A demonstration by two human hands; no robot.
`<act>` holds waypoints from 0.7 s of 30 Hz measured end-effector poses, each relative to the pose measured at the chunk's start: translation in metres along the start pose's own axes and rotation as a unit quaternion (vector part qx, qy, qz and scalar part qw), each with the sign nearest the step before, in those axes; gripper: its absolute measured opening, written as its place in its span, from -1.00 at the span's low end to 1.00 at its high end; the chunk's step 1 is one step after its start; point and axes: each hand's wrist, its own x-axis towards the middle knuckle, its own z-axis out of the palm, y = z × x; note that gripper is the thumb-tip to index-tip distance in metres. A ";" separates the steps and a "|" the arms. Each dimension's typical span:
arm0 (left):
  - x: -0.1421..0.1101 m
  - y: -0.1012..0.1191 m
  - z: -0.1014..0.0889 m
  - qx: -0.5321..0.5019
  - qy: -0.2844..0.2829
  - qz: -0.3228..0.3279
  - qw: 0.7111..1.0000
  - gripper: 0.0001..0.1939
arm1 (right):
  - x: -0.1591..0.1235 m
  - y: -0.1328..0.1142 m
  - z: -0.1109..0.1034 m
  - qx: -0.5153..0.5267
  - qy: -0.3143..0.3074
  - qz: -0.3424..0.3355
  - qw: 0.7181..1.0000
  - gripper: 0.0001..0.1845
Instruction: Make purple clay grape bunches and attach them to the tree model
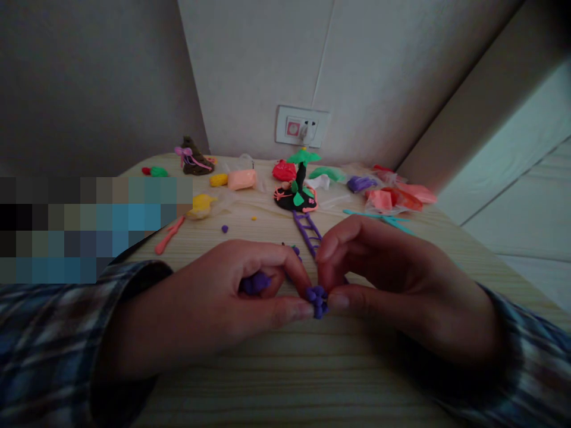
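Observation:
Between the fingertips of both hands is a small cluster of purple clay balls (317,301), like a bunch of grapes. My left hand (214,303) pinches its left side with thumb and forefinger. In the same palm, under the curled fingers, sits a larger lump of purple clay (256,283). My right hand (392,285) has its thumb and fingertips closed on the cluster's right side. Just beyond the hands lies a purple clay ladder (307,230), partly hidden by my right hand. Another small purple cluster (295,252) shows behind my left fingers.
A clay tree on a black base (285,199) stands at the ladder's far end. Bagged clay, including a peach block (241,179) and a purple piece (362,183), lies around it. Modelling tools, one coral (169,236) and one turquoise (379,215), flank the middle. A brown clay shape (196,159) stands back left.

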 end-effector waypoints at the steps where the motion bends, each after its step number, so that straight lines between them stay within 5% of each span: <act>1: -0.001 0.000 0.000 0.001 0.000 0.002 1.000 -0.90 | 0.000 0.001 0.000 0.007 -0.005 0.006 1.000 -0.73; 11: 0.001 -0.003 0.000 0.007 -0.003 0.026 1.000 -0.91 | 0.001 0.004 -0.004 0.146 -0.054 0.102 0.983 -0.61; 21: -0.001 0.000 0.001 0.007 0.005 0.010 1.000 -0.89 | 0.002 0.000 -0.003 0.089 -0.028 0.085 0.992 -0.68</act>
